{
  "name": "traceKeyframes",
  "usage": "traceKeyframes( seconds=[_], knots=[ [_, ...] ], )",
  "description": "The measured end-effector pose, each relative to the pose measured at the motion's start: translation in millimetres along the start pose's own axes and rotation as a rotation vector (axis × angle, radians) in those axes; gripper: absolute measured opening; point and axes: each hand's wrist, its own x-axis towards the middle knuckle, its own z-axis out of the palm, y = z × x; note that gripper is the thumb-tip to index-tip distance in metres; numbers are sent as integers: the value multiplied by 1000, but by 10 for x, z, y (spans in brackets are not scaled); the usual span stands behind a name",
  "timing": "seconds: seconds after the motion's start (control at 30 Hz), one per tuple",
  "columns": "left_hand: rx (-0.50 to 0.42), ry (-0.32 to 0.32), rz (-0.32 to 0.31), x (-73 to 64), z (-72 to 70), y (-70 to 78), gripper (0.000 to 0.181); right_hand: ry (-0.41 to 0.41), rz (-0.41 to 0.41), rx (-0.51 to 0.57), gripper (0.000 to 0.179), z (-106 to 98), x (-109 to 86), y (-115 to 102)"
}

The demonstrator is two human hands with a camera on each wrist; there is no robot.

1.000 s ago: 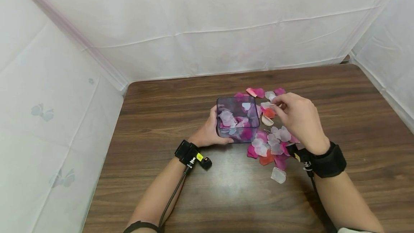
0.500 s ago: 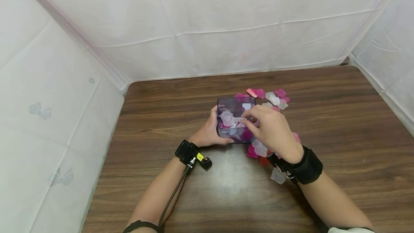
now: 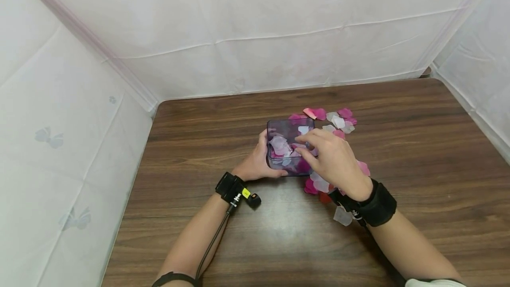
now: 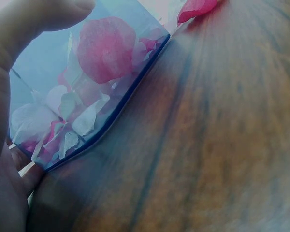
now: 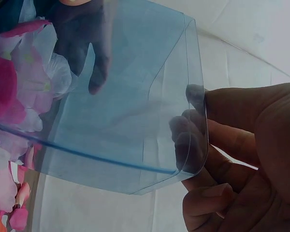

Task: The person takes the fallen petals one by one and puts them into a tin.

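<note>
My left hand (image 3: 256, 163) grips a see-through purple-tinted plastic box (image 3: 283, 126) from its left side, thumb along the near wall. Pink, white and magenta artificial flower petals (image 3: 280, 146) lie inside, heaped toward the near left. Through the wall, the left wrist view shows a large pink petal (image 4: 106, 50) against the side. My right hand (image 3: 332, 156) is over the box's right part, thumb and fingertips parted with nothing between them. In the right wrist view its fingertips (image 5: 186, 140) show through the clear wall of the box.
Loose petals (image 3: 338, 122) are scattered on the wooden table (image 3: 199, 145) behind and right of the box. More petals (image 3: 320, 183) lie near its front right, partly under my right forearm. One pale petal (image 3: 342, 216) lies closest to me. White sheeting (image 3: 255, 21) surrounds the table.
My right hand has moved left from the loose petals to the box with a pale petal, then parted its fingers and let it go inside. My left hand keeps holding the box in place.
</note>
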Motion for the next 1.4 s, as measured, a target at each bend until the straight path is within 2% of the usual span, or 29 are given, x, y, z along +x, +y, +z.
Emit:
traceKeyframes(
  seconds=[0.2,0.33,0.4,0.53,0.7,0.8,0.97,1.1,1.17,1.4],
  knots=[
    [-9,9,14,6,-18,26,115,6,-15,0,24,-19,20,6],
    [-3,12,7,5,-22,46,115,65,-36,15,24,-73,28,64],
    [-3,9,1,4,-22,53,116,98,-21,27,21,-119,39,138],
    [0,4,-11,2,-19,62,117,138,77,21,17,-213,69,416],
    [1,4,-24,-3,-10,53,118,153,223,-56,18,-273,52,903],
    [-2,3,-30,-8,-2,41,118,109,316,-104,19,-271,6,1164],
    [-16,-3,-30,-10,8,27,117,-47,447,-139,20,-196,-63,1473],
    [-20,-1,-30,-7,7,28,117,-166,449,-122,23,-104,-73,1617],
    [-13,1,-27,-10,7,26,117,-198,441,-114,24,-65,-74,1655],
    [-1,2,-13,-2,4,33,117,-227,463,-114,20,-28,-85,1664]
  ],
)
